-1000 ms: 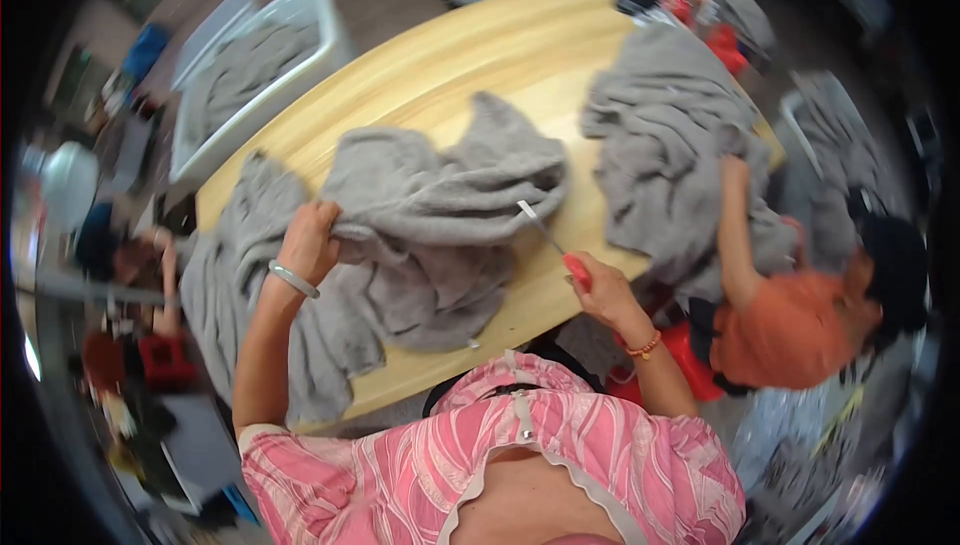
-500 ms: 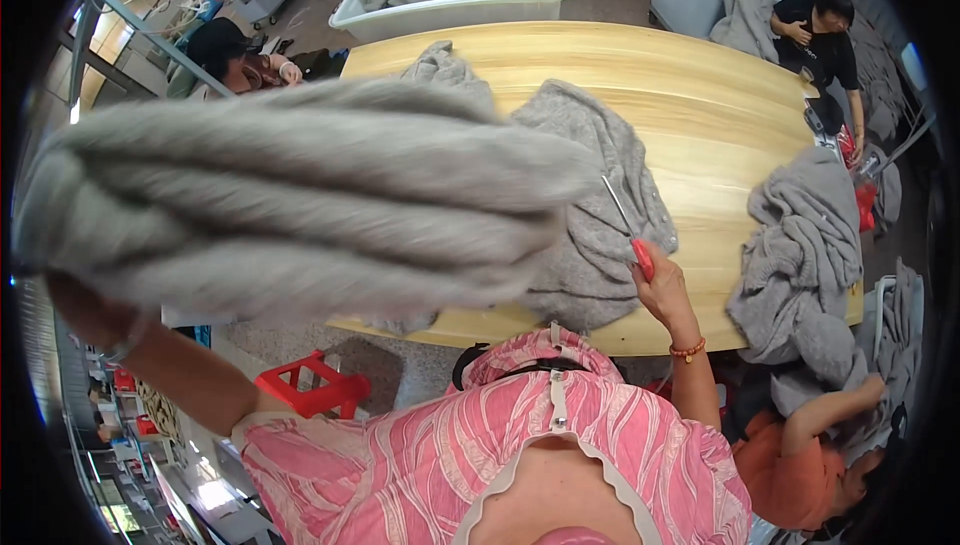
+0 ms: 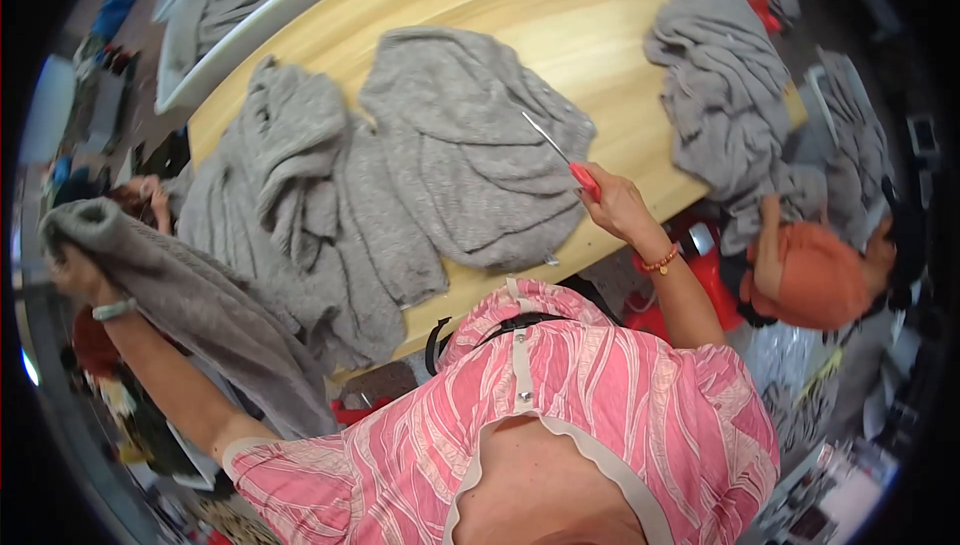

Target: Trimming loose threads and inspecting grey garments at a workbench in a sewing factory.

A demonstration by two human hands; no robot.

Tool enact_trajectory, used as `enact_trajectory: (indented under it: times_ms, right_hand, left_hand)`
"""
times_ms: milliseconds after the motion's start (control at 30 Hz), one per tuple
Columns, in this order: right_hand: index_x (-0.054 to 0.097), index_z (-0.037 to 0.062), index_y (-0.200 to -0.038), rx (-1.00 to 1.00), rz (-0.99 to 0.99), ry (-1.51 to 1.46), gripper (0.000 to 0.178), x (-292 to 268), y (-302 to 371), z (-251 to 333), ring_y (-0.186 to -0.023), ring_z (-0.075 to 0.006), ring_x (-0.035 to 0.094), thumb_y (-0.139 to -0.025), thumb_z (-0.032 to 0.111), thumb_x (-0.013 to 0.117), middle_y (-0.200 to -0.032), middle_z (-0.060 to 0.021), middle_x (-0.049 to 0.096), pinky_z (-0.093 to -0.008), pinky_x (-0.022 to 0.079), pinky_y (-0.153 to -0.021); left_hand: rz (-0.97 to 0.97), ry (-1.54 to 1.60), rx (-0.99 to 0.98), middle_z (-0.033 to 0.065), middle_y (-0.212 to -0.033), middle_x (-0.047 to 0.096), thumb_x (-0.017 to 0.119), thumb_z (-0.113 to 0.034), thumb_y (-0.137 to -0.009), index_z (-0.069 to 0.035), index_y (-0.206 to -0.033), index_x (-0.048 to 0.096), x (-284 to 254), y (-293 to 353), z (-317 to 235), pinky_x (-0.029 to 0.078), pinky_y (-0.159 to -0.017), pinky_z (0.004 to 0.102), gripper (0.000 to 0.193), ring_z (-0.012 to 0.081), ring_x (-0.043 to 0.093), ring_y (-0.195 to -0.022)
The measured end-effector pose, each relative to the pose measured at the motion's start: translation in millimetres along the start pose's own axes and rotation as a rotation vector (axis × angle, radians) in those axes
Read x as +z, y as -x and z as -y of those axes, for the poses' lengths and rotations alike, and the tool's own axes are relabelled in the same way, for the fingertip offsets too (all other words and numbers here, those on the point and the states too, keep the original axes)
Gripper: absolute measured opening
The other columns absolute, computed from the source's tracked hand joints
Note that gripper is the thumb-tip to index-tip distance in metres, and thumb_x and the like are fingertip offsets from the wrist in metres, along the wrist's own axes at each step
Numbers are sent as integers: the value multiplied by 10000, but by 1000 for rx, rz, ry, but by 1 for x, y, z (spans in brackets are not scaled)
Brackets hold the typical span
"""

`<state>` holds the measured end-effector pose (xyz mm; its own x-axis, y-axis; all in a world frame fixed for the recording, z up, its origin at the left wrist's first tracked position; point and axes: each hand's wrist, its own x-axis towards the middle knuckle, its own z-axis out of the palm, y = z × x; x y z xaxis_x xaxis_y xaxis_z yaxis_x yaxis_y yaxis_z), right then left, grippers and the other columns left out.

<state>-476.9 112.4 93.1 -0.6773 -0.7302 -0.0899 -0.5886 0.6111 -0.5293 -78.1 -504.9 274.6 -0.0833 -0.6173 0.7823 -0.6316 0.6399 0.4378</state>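
My left hand [image 3: 82,280], out at the far left, is closed on one end of a grey knit garment [image 3: 205,290]; the rest hangs down past the table edge toward my body. In my closed right hand [image 3: 622,207] is a red-handled tool with a thin metal shaft [image 3: 545,133], pointing up and left. Its tip is above a grey knit garment [image 3: 470,145] spread on the table, with small light dots along its right edge. Left of that one lies a crumpled heap of grey knit [image 3: 300,165], its near part hanging over the edge.
The pale wooden table [image 3: 570,15] fills the middle. More grey knits [image 3: 720,75] are piled at its right end. A white bin [image 3: 262,7] of grey knits stands far left. A person in orange [image 3: 815,275] sits at right, near a red stool [image 3: 700,290]. Another person [image 3: 140,195] is at left.
The knit my left hand holds has dropped from across the table down to the left side, uncovering the heap. My view has turned; my right hand still holds the red-handled tool.
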Motion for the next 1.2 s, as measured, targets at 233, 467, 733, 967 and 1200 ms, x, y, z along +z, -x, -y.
enact_trajectory:
  times_ms: [233, 467, 733, 967, 1200]
  right_hand:
    - [502, 77, -1136, 245, -55, -50, 348, -4, 37, -53, -770, -425, 578, -842, 248, 578, -783, -230, 600, -458, 460, -670]
    - [505, 26, -1114, 191, -37, -106, 364, -25, 38, -70, -819, -401, 572, -830, 233, 602, -850, -222, 588, -435, 454, -701]
    - [547, 44, -1094, 186, 147, -74, 337, -49, 7, -122, -760, -388, 586, -827, 242, 601, -814, -206, 609, -445, 468, -673]
    - [571, 66, -1078, 94, 277, -63, 317, -48, -74, -141, -733, -406, 590, -851, 285, 549, -756, -220, 611, -472, 463, -648]
    - [589, 52, -886, 68, 275, 1, 246, -35, -139, -153, -744, -405, 590, -837, 291, 554, -768, -217, 614, -481, 463, -661]
  left_hand:
    - [511, 64, 347, 238, -1202, 488, 658, -217, -778, 53, -1172, 488, 169, 174, -171, 280, -1022, 438, 507, 372, 402, -1183]
    - [1199, 490, 515, 216, -1397, 308, 687, -305, -759, -79, -1205, 515, 259, 427, -402, 263, -1048, 460, 528, 385, 288, -1292]
    - [1250, 65, 583, 166, -1478, 158, 570, -625, -720, -245, -1368, 361, 331, 503, -430, 50, -1008, 670, 780, 439, 92, -1343]
    - [1316, 79, 669, 136, -1495, 116, 548, -706, -668, -290, -1377, 347, 326, 515, -446, 3, -978, 706, 846, 437, 42, -1352]
    - [1283, 102, 656, 125, -1499, 115, 548, -710, -659, -304, -1371, 357, 333, 519, -454, -2, -975, 709, 842, 428, 44, -1355]
